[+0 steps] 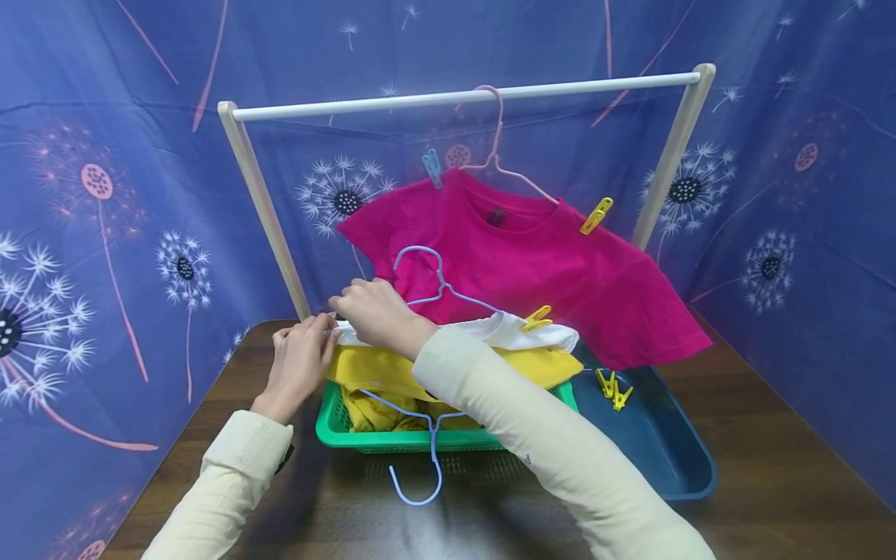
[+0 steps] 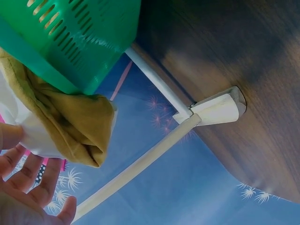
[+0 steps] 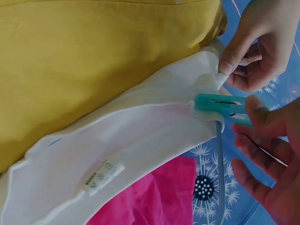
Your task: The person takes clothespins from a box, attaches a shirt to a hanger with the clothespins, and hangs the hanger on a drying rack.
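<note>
I have the white garment (image 1: 500, 330) above the green basket, in front of a magenta shirt (image 1: 504, 233). It is thin and softly creased, its neckline open around a blue hanger (image 1: 443, 284), with a printed label (image 3: 104, 176) inside; a yellow clip (image 1: 537, 318) sits on one shoulder. At the other, my right hand (image 1: 378, 311) has its grip closed to a pinch, thumb and finger on a teal clip (image 3: 220, 104) that sits over the cloth. My left hand (image 1: 297, 358) pinches the garment's edge just beside it. The green basket (image 1: 420, 440) holds yellow clothing (image 1: 378, 412), with a second blue hanger (image 1: 434, 447) hooking out over its front rim. The blue tray (image 1: 689, 467) alongside holds small yellow clips (image 1: 619, 398).
</note>
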Available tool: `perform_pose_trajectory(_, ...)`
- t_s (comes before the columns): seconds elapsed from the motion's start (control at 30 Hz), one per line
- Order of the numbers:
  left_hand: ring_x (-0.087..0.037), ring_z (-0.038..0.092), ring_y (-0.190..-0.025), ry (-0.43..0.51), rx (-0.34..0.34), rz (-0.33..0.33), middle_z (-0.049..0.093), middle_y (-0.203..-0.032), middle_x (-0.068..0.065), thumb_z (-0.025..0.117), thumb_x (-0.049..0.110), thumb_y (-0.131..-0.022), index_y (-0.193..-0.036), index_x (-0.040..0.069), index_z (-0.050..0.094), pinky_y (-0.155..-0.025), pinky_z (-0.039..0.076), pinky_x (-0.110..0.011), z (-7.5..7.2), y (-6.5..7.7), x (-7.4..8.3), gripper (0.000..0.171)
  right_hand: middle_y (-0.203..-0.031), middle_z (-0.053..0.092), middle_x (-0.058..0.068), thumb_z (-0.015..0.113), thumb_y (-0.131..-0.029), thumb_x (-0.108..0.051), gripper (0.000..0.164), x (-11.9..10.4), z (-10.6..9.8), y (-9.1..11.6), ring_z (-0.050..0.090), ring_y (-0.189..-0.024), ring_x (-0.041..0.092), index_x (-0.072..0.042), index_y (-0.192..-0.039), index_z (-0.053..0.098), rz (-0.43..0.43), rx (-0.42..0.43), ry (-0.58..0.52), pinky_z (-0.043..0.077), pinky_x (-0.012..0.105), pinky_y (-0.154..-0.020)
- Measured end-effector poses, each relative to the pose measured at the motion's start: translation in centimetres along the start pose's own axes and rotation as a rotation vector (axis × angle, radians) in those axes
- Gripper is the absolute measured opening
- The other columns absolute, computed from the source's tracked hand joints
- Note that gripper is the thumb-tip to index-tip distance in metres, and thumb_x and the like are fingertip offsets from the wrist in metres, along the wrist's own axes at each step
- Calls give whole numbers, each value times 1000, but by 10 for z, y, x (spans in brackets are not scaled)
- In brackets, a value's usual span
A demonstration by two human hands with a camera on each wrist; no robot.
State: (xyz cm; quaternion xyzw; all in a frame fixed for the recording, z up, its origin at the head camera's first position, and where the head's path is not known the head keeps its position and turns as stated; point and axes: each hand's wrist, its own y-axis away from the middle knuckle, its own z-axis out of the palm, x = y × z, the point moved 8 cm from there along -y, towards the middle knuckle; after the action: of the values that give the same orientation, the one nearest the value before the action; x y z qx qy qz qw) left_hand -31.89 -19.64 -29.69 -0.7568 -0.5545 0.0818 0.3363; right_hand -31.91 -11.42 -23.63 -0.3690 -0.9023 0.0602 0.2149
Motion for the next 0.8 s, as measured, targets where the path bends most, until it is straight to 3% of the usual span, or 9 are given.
perform_pose_trajectory(0.23,-32,60,-78,-15,-2,-10,60,-80,-9,53,17,-92,-89,8,54,-85,31,-56,1,0,-2,9,-110,61,-4,59,-85,-27,35,-5,5,6,52,-101,14,-21,-119,55,-37,-12,81,47,31,-80)
perform_pose_trajectory(0.5,-32,60,-75,-17,6,-5,58,-77,-8,54,17,-92,-89,8,54,-85,32,-56,1,0,-1,9,-109,59,-3,56,-86,-26,31,-6,0,14,51,-101,15,-20,-117,55,-60,90,123,44,32,-83)
perform_pose_trajectory(0.8,-31,59,-74,-12,10,2,57,-74,-7,54,15,-91,-89,7,54,-84,32,-57,2,0,1,9,-105,60,-3,58,-85,-31,29,-4,-13,29,52,-98,14,-18,-112,57,-76,184,139,45,30,-79)
